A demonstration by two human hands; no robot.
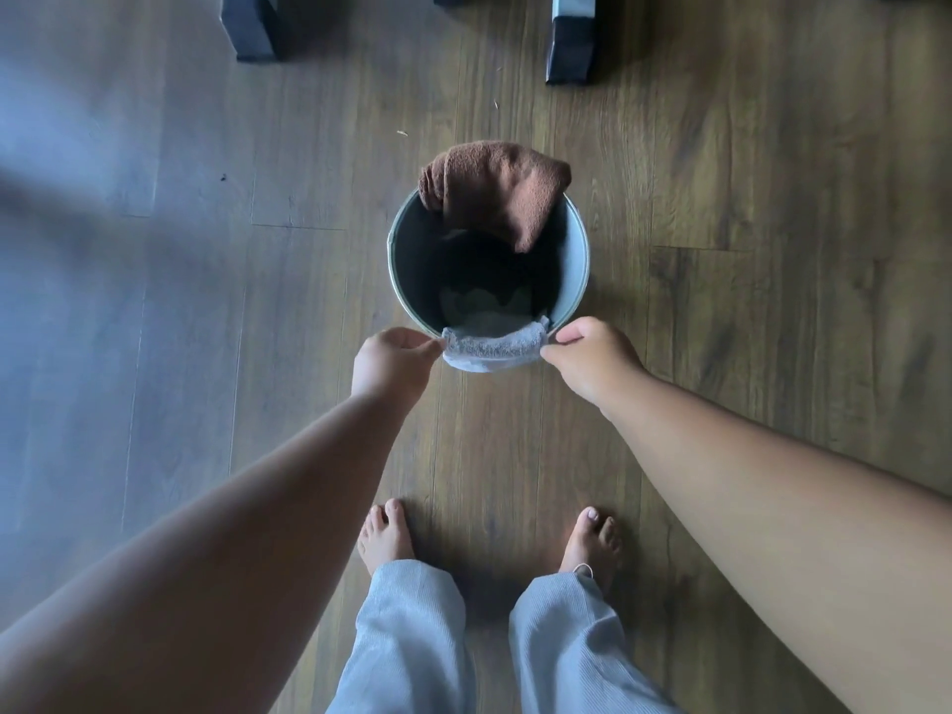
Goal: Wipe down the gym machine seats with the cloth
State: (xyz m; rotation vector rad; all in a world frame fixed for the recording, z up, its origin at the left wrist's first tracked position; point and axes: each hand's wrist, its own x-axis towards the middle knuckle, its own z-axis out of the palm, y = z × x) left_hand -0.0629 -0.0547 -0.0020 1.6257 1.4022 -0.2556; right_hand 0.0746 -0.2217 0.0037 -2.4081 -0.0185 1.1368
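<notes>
Head view looked straight down at a grey bucket (572,280) on the wood floor, where the left hand (391,360) and right hand (592,360), held apart, each pinched one end of the grey cloth (492,345), stretched flat across the near rim, probably to drape or lift it evenly. A brown cloth (494,190) hung over the far rim, kept separate; no seat showed.

Brown towel (494,190) across bucket (574,260) mouth

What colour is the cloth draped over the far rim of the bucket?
Brown; the brown cloth on the bucket shows best in the head view.
</notes>
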